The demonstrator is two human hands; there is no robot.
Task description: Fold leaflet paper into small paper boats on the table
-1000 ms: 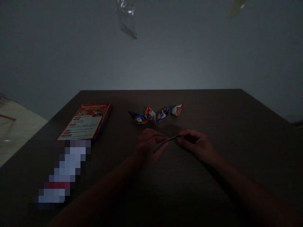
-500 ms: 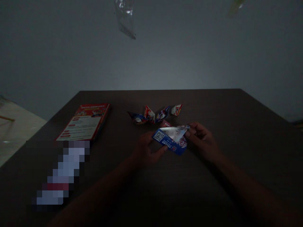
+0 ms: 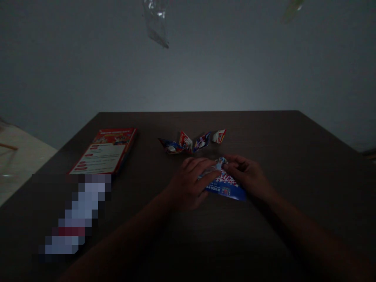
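Note:
A blue printed paper sheet with white and red lettering is between my two hands, partly folded over near its top. My left hand lies across the sheet's left part, with its thumb and fingers closed around it. At the upper right corner, my right hand pinches the sheet between thumb and fingers. Just beyond my hands, a folded paper piece in red, white and blue stands in zigzag points on the table. A small white and red folded paper lies to its right.
A stack of red and white printed sheets lies on the left of the dark brown table. A blurred-out long object is in front of it. Behind the table rises a grey wall, and a clear plastic bag hangs above.
My left hand has moved from the sheet's edge over onto its face and now covers the square code. The sheet has turned, with its lower corner shifted right. The folded pieces have not moved.

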